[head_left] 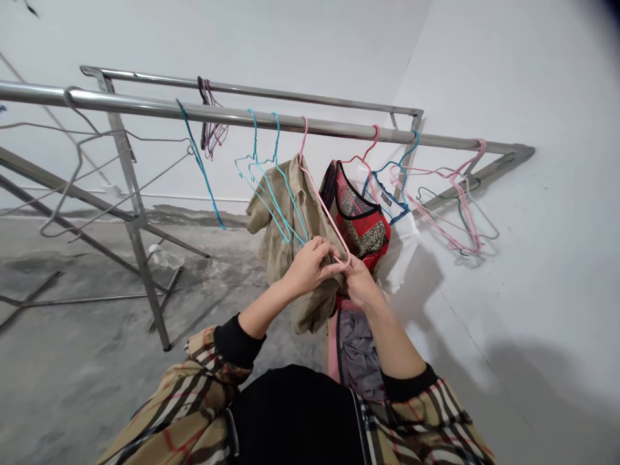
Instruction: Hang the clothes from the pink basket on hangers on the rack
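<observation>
My left hand [308, 265] and my right hand [359, 280] meet at the lower corner of a pink wire hanger [321, 201] that hangs from the near steel rail [145, 106]. Both hands are closed, pinching the hanger and the olive-khaki garment [281, 248] draped on it. Two teal hangers [271, 187] hang just left of the pink one, in front of the khaki cloth. Right of it a red patterned top [361, 219] hangs on another pink hanger.
A white garment [404, 248] hangs on a blue hanger. Several empty pink and grey hangers [458, 206] crowd the rail's right end by the white wall. Grey hangers [77, 174] hang at left. A second rail [252, 90] runs behind. Grey-pink cloth [356, 352] hangs below my hands.
</observation>
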Demonstrator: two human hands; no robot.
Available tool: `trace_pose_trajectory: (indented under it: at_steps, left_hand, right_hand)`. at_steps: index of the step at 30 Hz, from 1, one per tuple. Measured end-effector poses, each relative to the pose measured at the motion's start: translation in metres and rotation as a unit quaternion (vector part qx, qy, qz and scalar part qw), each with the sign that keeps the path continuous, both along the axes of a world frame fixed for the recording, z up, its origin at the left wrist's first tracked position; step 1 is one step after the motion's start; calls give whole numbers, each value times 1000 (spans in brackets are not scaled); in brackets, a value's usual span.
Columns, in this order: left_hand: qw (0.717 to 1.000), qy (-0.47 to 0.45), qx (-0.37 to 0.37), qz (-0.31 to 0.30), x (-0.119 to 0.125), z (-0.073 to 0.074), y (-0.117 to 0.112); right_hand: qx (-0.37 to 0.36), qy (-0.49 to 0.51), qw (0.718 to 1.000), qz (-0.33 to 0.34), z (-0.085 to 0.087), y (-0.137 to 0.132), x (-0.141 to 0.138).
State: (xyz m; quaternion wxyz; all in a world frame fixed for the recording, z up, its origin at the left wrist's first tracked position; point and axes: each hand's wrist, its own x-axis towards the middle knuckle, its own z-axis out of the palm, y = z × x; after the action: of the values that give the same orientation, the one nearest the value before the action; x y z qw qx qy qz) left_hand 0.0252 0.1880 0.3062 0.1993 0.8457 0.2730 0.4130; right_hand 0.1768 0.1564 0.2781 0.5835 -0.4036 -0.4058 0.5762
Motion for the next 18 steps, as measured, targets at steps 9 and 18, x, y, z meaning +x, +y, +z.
trace_pose_trajectory:
  at_steps: [9,18]
  left_hand:
    - [984,-150,92,-16,-19,30,-35]
    - [916,-398,46,4,-35,42,-57]
  right_hand:
    - [12,-56,994,-89,-31,30,-18]
    - [-2,-152,977,-152,-73,51,-12]
